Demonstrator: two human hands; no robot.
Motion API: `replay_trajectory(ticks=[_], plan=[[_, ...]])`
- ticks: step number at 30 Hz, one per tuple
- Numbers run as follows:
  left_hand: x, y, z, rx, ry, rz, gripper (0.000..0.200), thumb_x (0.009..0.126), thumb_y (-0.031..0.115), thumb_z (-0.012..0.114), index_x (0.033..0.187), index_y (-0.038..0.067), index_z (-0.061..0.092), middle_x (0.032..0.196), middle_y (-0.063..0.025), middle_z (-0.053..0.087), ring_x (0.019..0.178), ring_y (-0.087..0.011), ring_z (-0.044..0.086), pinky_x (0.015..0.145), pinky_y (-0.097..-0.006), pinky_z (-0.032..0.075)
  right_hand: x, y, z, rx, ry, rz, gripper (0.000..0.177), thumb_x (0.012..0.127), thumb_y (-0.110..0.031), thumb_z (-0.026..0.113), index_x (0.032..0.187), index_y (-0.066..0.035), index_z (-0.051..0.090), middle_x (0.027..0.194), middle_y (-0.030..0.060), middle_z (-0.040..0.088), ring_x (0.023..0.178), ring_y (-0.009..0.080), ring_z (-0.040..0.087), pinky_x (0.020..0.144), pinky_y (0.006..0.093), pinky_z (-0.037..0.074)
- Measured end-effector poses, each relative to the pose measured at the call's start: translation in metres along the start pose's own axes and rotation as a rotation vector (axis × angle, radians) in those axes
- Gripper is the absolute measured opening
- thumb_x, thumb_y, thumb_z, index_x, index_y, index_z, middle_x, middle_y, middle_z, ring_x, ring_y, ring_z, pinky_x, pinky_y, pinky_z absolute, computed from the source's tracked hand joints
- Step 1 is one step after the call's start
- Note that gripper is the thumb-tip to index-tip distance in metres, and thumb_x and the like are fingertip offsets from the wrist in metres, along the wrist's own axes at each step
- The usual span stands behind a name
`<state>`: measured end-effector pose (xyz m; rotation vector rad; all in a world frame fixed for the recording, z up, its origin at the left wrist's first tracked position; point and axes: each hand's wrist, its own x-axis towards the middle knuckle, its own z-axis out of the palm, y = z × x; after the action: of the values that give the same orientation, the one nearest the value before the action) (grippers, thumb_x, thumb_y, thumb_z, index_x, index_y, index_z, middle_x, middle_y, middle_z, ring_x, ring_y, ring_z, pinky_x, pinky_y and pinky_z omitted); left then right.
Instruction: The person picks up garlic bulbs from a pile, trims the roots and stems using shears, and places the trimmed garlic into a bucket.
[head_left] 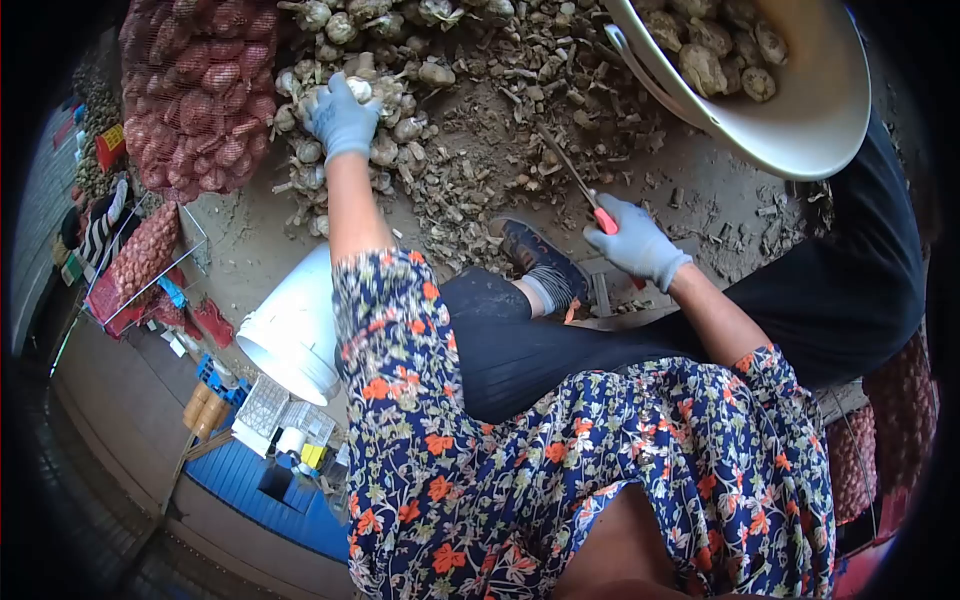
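My left hand (345, 118), in a grey glove, reaches into a heap of garlic bulbs (405, 130) with their stalks on. Its fingers curl around a pale garlic bulb (360, 90) at the edge of the heap; the fingertips are partly hidden. In my gloved right hand (635, 242) is a red-handled knife (572, 168), its long thin blade pointing up and to the left over the ground. The fingers wrap around the handle, with a bit of red showing below the fist. My right hand is beside my shoe (540, 262), apart from the garlic.
Cut stalks and dry scraps (540, 70) cover the soil ahead. A full red mesh sack (200, 95) stands at the upper left. At the upper right, a white bucket (800, 150) holds garlic bulbs. Another white bucket (295, 325) lies tipped near my left elbow.
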<state>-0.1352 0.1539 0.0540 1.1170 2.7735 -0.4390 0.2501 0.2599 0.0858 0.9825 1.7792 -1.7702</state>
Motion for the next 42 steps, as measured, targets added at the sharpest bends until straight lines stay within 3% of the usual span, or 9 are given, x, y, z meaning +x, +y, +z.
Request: replay_trajectory(ticks=[6, 7, 11, 19, 22, 26, 33, 37, 42], plan=[[-0.075, 0.058, -0.052, -0.859, 0.161, 0.283, 0.054, 0.066, 0.008, 0.071, 0.115, 0.002, 0.05, 0.106, -0.0164, 0.055, 0.097, -0.0301, 0.057, 0.087, -0.0361, 0.047, 0.011, -0.016, -0.012, -0.102, 0.042, -0.135, 0.033, 0.081, -0.03, 0.06, 0.097, -0.002, 0.053, 0.096, 0.0255, 0.061, 0.095, 0.0434, 0.056, 0.08, 0.0453, 0.045], [-0.083, 0.066, -0.057, -0.858, 0.117, 0.27, 0.057, 0.068, 0.006, 0.07, 0.12, -0.003, 0.048, 0.114, -0.0133, 0.054, 0.101, -0.019, 0.056, 0.092, -0.0297, 0.045, 0.012, -0.022, -0.015, -0.118, 0.021, -0.154, 0.036, 0.082, -0.032, 0.06, 0.099, -0.002, 0.053, 0.098, 0.0257, 0.061, 0.097, 0.0432, 0.056, 0.081, 0.0447, 0.045], [-0.107, 0.09, -0.08, -0.731, 0.156, 0.351, 0.055, 0.067, 0.007, 0.068, 0.119, 0.001, 0.051, 0.111, -0.0139, 0.056, 0.1, -0.0243, 0.057, 0.09, -0.0331, 0.046, 0.017, -0.034, -0.016, -0.116, 0.023, -0.267, 0.055, 0.084, -0.042, 0.061, 0.121, -0.003, 0.049, 0.106, 0.0248, 0.06, 0.103, 0.0372, 0.058, 0.087, 0.0411, 0.044], [-0.121, 0.11, -0.079, -0.578, 0.277, 0.434, 0.053, 0.069, 0.009, 0.07, 0.118, 0.0, 0.05, 0.105, -0.0149, 0.058, 0.095, -0.0289, 0.058, 0.086, -0.0366, 0.048, 0.014, -0.025, -0.016, 0.031, 0.087, -0.233, 0.036, 0.086, -0.036, 0.061, 0.089, -0.001, 0.055, 0.078, 0.0147, 0.062, 0.073, 0.0282, 0.061, 0.069, 0.0363, 0.048], [-0.136, 0.119, -0.073, -1.581, -0.151, -0.169, 0.048, 0.077, 0.007, 0.068, 0.121, 0.005, 0.048, 0.107, -0.0104, 0.06, 0.089, -0.0214, 0.062, 0.083, -0.0336, 0.052, 0.009, -0.026, -0.016, 0.225, 0.042, -0.058, 0.035, 0.085, -0.037, 0.061, 0.087, -0.002, 0.057, 0.073, 0.0118, 0.062, 0.073, 0.0227, 0.062, 0.067, 0.0343, 0.048], [-0.157, 0.142, -0.064, -2.37, -0.16, -0.055, 0.044, 0.079, 0.006, 0.068, 0.119, 0.012, 0.051, 0.109, -0.0082, 0.06, 0.097, -0.0196, 0.061, 0.092, -0.0351, 0.05, 0.022, -0.017, -0.002, 0.573, -0.048, -0.095, 0.032, 0.085, -0.037, 0.065, 0.088, -0.006, 0.057, 0.073, 0.0009, 0.058, 0.067, 0.0083, 0.055, 0.06, 0.026, 0.046], [-0.185, 0.169, -0.053, -2.069, -0.193, -0.12, 0.037, 0.083, 0.027, 0.071, 0.11, 0.007, 0.054, 0.101, -0.0036, 0.061, 0.091, -0.0117, 0.057, 0.082, -0.0262, 0.048, 0.028, -0.023, 0.006, 1.344, -0.311, -0.181, 0.033, 0.09, -0.026, 0.06, 0.115, -0.006, 0.055, 0.106, 0.0091, 0.061, 0.076, 0.0164, 0.059, 0.067, 0.0295, 0.051], [-0.181, 0.149, -0.024, -2.106, -0.388, 0.082, 0.042, 0.081, 0.033, 0.074, 0.106, 0.004, 0.056, 0.095, -0.0002, 0.061, 0.083, -0.0083, 0.057, 0.077, -0.023, 0.048, 0.012, -0.022, -0.001, 1.31, -0.414, -0.024, 0.028, 0.091, -0.029, 0.055, 0.108, -0.007, 0.055, 0.095, 0.004, 0.061, 0.074, 0.0147, 0.057, 0.068, 0.0317, 0.049], [-0.162, 0.124, -0.021, -1.455, -0.239, -0.038, 0.041, 0.079, 0.021, 0.075, 0.109, 0.004, 0.055, 0.095, -0.0032, 0.059, 0.082, -0.0102, 0.059, 0.074, -0.0236, 0.047, 0.003, -0.045, -0.014, 1.305, -0.442, 0.128, 0.023, 0.092, -0.031, 0.051, 0.1, -0.01, 0.056, 0.076, -0.0009, 0.056, 0.06, 0.0127, 0.053, 0.06, 0.0329, 0.051]])
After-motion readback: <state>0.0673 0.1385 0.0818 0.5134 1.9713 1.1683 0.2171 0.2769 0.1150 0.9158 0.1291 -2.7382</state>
